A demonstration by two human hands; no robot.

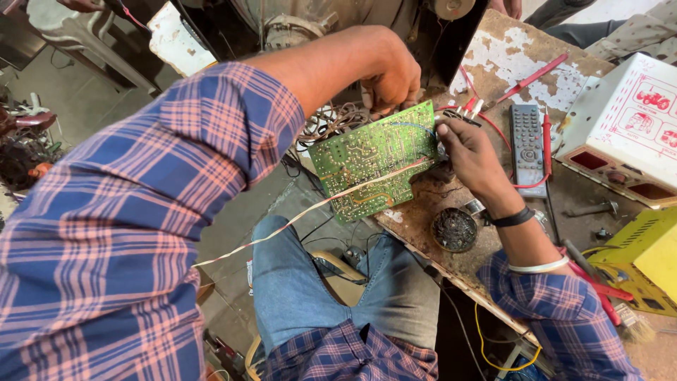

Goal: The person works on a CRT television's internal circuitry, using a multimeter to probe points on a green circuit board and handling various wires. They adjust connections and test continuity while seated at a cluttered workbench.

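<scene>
Over a worn workbench, both hands pinch a green circuit board, long axis tilting up-right.

glossy green circuit board; worn, flaking wooden bench.

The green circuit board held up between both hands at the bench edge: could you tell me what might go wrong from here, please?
The circuit board is gripped only at its top edge by the left hand and its right edge by the right hand, beyond the workbench; it could drop. The thin flat wire trailing across the knee might snag and tug it.
</scene>
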